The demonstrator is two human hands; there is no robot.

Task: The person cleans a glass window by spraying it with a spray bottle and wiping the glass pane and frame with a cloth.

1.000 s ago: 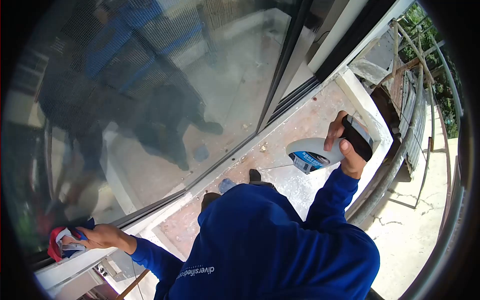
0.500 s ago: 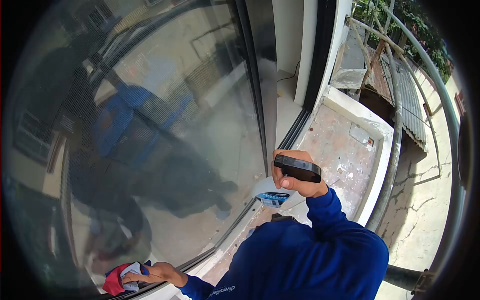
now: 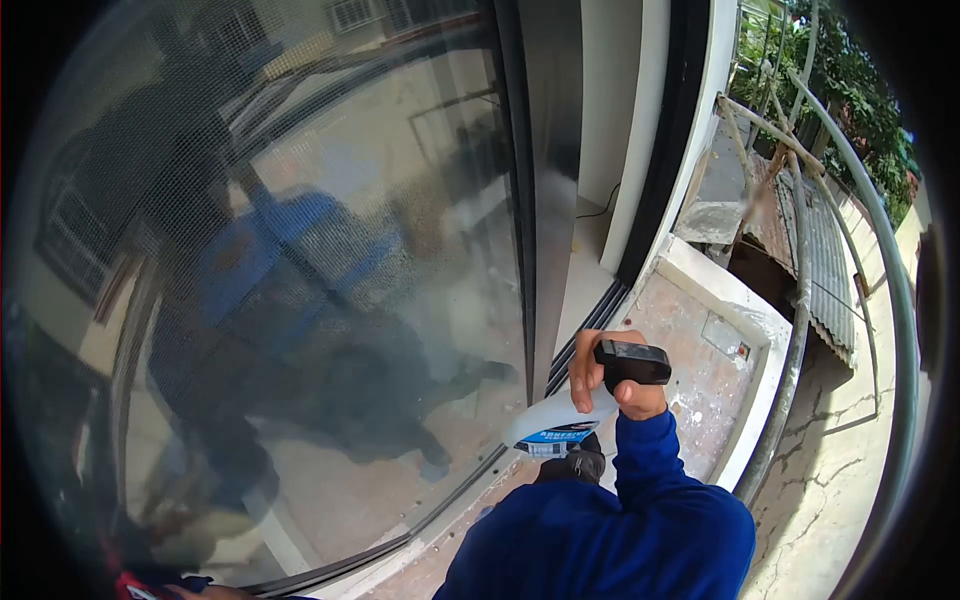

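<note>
My right hand (image 3: 640, 400) is wrapped round the neck of a spray bottle (image 3: 555, 430) with a black trigger head, a pale body and a blue label that partly reads "adhesive". The bottle is tilted, its base toward the glass door (image 3: 400, 300). Low at the left edge of the view, my left hand (image 3: 205, 593) is mostly cut off. A red, white and dark blue cloth (image 3: 130, 585) shows at its fingers, close to the lower part of the glass; most of the cloth is out of view.
A dark door track (image 3: 590, 320) runs along the glass. The paint-spotted ledge (image 3: 690, 330) has a raised white rim (image 3: 760, 400). Beyond it stand metal scaffold pipes (image 3: 900, 300), a rusty corrugated sheet (image 3: 825, 270) and a cracked wall (image 3: 830, 470). A dark shoe (image 3: 580, 462) is below the bottle.
The view has shifted. My left hand and the cloth have moved left and down, nearly out of frame. My right hand with the spray bottle appears slightly lower and further right, showing more label.
</note>
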